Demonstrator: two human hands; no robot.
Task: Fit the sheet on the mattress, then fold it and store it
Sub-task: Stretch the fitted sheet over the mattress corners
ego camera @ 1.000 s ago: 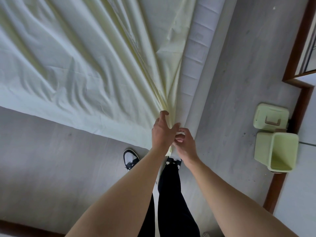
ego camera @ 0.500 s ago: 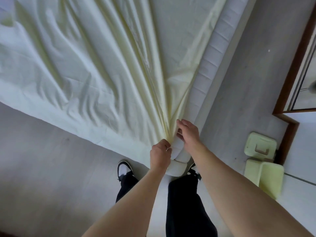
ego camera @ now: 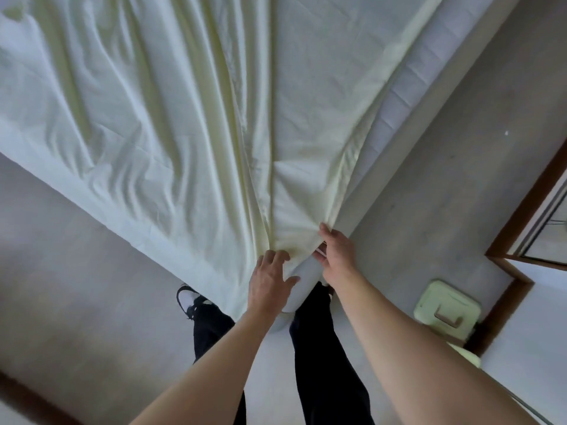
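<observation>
A pale yellow sheet (ego camera: pixel 159 124) lies rumpled over the white mattress (ego camera: pixel 402 96), with long folds running to the mattress's near corner (ego camera: pixel 302 280). The sheet's corner is gathered there. My left hand (ego camera: pixel 270 280) presses on the bunched cloth at the corner, fingers spread over it. My right hand (ego camera: pixel 336 253) grips the sheet's edge on the right side of the corner, fingers curled under the cloth. The mattress's quilted right side is bare of sheet.
Grey floor surrounds the mattress. A pale green bin (ego camera: pixel 446 311) with its lid stands by the brown door frame (ego camera: pixel 521 210) at the right. My legs in black trousers and a black-and-white shoe (ego camera: pixel 187 299) stand right at the corner.
The sheet's corner has been drawn down over the mattress corner. My left hand has opened from a fist onto the cloth, and my right hand has shifted to the right edge.
</observation>
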